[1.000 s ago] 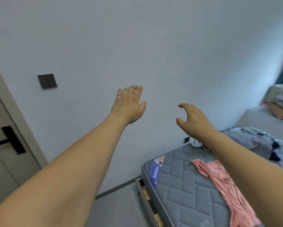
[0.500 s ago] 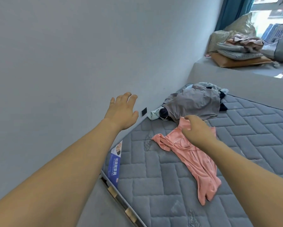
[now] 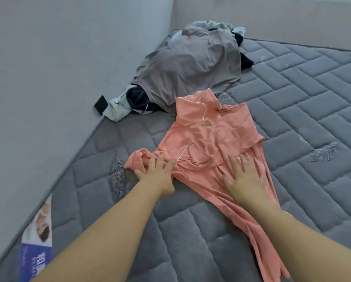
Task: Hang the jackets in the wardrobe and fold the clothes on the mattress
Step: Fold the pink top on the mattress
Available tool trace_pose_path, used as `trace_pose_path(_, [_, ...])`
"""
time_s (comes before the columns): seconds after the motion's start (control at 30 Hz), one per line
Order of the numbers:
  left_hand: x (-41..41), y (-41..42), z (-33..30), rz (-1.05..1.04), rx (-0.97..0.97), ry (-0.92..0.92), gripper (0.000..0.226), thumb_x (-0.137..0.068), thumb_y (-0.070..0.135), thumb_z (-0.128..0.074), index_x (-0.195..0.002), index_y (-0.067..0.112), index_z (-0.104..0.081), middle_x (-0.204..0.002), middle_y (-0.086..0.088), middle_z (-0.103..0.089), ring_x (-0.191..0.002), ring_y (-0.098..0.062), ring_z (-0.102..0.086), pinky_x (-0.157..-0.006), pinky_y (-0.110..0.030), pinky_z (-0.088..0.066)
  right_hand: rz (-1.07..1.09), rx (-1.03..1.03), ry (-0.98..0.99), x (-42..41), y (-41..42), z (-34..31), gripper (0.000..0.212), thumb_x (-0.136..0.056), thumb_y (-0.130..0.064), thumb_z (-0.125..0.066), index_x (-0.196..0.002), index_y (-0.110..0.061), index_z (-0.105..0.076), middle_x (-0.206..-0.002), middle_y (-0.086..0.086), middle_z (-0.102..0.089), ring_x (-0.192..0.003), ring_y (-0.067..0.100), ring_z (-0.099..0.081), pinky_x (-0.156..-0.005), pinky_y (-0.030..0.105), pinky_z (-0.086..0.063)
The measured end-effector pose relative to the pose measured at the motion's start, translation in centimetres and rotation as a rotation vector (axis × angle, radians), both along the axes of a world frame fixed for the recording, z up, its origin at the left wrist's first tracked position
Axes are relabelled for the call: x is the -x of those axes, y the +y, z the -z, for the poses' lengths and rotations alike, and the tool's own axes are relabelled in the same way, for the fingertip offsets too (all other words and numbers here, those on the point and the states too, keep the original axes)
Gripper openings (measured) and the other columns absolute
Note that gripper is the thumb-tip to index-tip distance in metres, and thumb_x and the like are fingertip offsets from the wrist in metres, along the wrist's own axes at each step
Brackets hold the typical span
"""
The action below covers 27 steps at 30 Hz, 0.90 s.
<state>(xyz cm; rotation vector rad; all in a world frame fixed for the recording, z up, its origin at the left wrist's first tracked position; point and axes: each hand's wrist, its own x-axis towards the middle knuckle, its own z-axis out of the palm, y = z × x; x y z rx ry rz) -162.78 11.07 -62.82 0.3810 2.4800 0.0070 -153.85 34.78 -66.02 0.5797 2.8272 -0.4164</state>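
Observation:
A pink pyjama shirt with white piping and a button lies spread on the grey quilted mattress, collar pointing away from me. My left hand rests with spread fingers on the bunched left sleeve. My right hand presses flat on the shirt's lower right part. Behind the shirt sits a pile of clothes: a grey-brown garment on top, dark and pale blue pieces poking out beneath it.
A grey wall runs along the mattress's left edge, with a small black plate low on it. A grey headboard or ledge closes the far side. A blue and white label sits on the mattress's near-left edge.
The view swung from the wall down onto the mattress. Both hands came down from mid-air and now lie on the pink shirt, which is spread flatter than before.

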Motion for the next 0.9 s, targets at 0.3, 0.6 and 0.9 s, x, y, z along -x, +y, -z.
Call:
trace_pose_path(0.3, [2.2, 4.2, 13.5, 0.077, 0.158, 0.028, 0.124, -0.057, 0.023, -0.048, -0.117, 0.047, 0.057, -0.126, 0.003, 0.069, -0.116, -0.035, 0.063, -0.071, -0.084, 0.019, -0.013, -0.301, 0.15, -0.8, 1.3, 13.9, 0.076, -0.085, -0.064, -0.034, -0.154, -0.035, -0.022, -0.164, 0.005, -0.011, -0.15, 0.034, -0.009, -0.115, 0.065, 0.004])
trace_pose_path(0.6, [2.3, 4.6, 13.0, 0.061, 0.214, -0.002, 0.125, -0.064, 0.025, -0.054, -0.114, 0.047, 0.058, -0.133, -0.001, 0.065, -0.121, -0.038, 0.06, -0.082, -0.089, 0.01, 0.01, -0.271, 0.126, -0.7, 1.3, 13.7, 0.077, -0.084, -0.063, -0.039, -0.154, -0.036, -0.023, -0.164, 0.006, -0.014, -0.15, 0.036, -0.012, -0.114, 0.067, -0.001])
trace_pose_path(0.9, [2.2, 4.8, 13.3, 0.051, 0.25, -0.001, 0.121, -0.068, 0.025, -0.052, -0.113, 0.044, 0.058, -0.131, -0.002, 0.066, -0.118, -0.039, 0.061, -0.088, -0.09, 0.003, 0.015, -0.242, 0.164, -0.8, 1.1, 13.2, 0.071, -0.086, -0.06, -0.039, -0.152, -0.033, -0.034, -0.163, 0.007, -0.019, -0.149, 0.036, -0.014, -0.115, 0.065, -0.001])
